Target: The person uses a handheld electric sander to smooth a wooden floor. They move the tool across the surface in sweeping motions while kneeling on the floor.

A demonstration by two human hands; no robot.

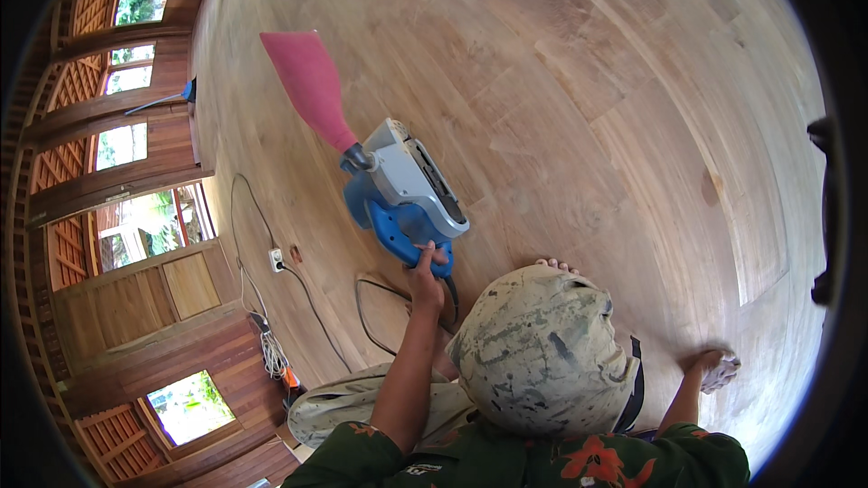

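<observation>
My left hand [427,282] is wrapped round the rear handle of a blue and silver belt sander [398,183]. The sander lies tilted, with its side and the dark slot of its belt housing showing. A pink cloth dust bag [312,86] sticks out from its front, toward the far left. Its black cord runs down beside my wrist. Off to the right, my right hand [717,370] rests on the wooden floor with nothing visible in it; its fingers look spread but are small in view. My bent knee [547,352], in paint-stained trousers, stands between both hands.
Wooden floorboards [579,108] spread ahead and right. Left lie a white socket block [277,260] with a plugged-in cord, a looped cable [274,352] and an orange object [289,379]. A blue-headed broom [189,90] leans by the windowed wooden wall.
</observation>
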